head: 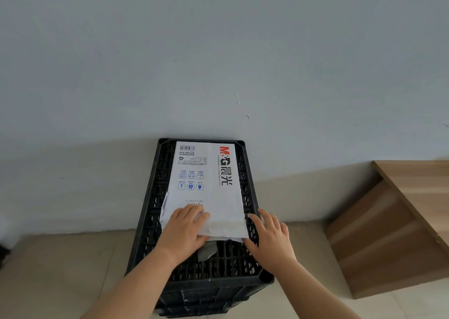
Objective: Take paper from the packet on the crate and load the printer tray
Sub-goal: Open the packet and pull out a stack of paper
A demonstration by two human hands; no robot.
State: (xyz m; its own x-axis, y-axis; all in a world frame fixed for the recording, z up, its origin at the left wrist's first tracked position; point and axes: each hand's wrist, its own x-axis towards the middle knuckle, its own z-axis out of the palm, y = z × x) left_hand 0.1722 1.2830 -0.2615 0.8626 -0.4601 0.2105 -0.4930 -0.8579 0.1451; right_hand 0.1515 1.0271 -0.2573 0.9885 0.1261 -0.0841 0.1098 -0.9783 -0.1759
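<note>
Packet (205, 185) printed "M&G" lies on crate (150, 212)

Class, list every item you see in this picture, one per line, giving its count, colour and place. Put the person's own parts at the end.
White paper packet with red and black print: one, white, lying flat on top of the crate, its near end torn open.
Black plastic lattice crate: one, black, standing on the floor against the wall.
Wooden panel furniture: one, brown, at the right, beside the wall.
Wall: one, pale grey-blue, behind the crate.
Tiled floor: one, beige, under the crate.
Left hand: one, bare, resting on the packet's near open end.
Right hand: one, bare, open at the packet's near right corner.
</note>
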